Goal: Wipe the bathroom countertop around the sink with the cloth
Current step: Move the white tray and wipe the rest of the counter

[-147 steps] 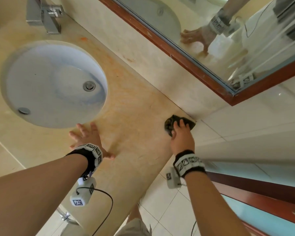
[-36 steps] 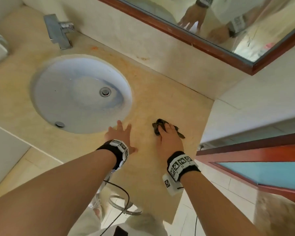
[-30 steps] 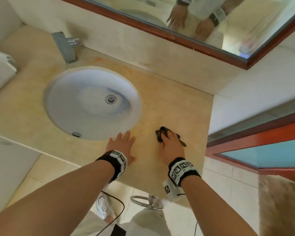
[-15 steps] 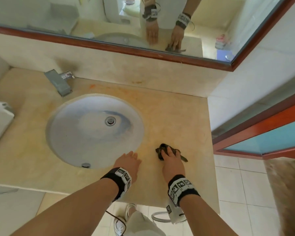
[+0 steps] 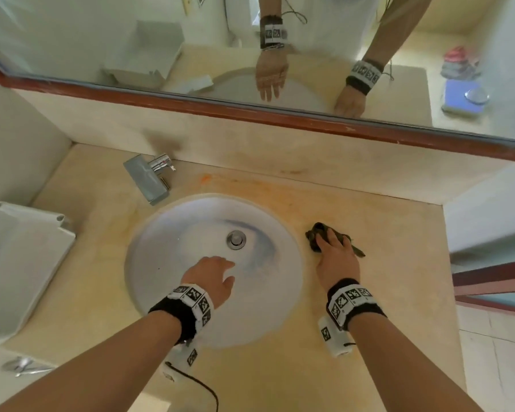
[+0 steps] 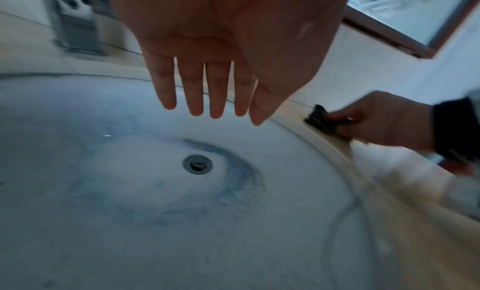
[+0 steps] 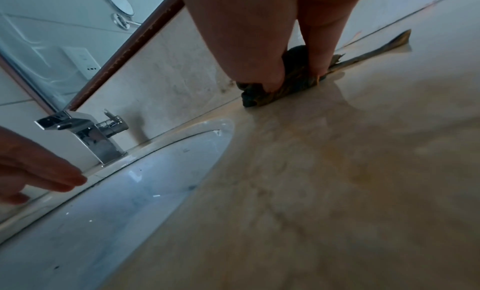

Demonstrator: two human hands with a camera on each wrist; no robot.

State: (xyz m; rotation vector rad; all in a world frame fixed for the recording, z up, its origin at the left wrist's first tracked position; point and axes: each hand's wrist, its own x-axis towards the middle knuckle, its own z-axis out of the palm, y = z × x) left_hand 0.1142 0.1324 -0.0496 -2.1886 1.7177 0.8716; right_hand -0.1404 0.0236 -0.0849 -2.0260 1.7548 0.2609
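Observation:
A dark bunched cloth (image 5: 315, 232) lies on the beige countertop (image 5: 393, 227), just right of the round white sink (image 5: 173, 242). My right hand (image 5: 331, 242) presses down on it. In the right wrist view the thumb and a finger pinch the cloth (image 7: 270, 93) against the counter (image 7: 337, 171), and a thin tail of cloth trails to the right. My left hand (image 5: 213, 270) hangs above the basin holding nothing. In the left wrist view its fingers (image 6: 194, 93) are straight over the drain (image 6: 197, 164).
A chrome faucet (image 5: 149, 179) stands at the sink's back left. A white rectangular object (image 5: 21, 263) sits at the counter's left end. A wood-framed mirror (image 5: 250, 110) runs above the backsplash, and a wall closes the counter's right end.
My left hand has lifted off the counter's front edge and now hovers over the basin. My right hand has slid the cloth back along the sink's right side. The head view has turned to face the mirror.

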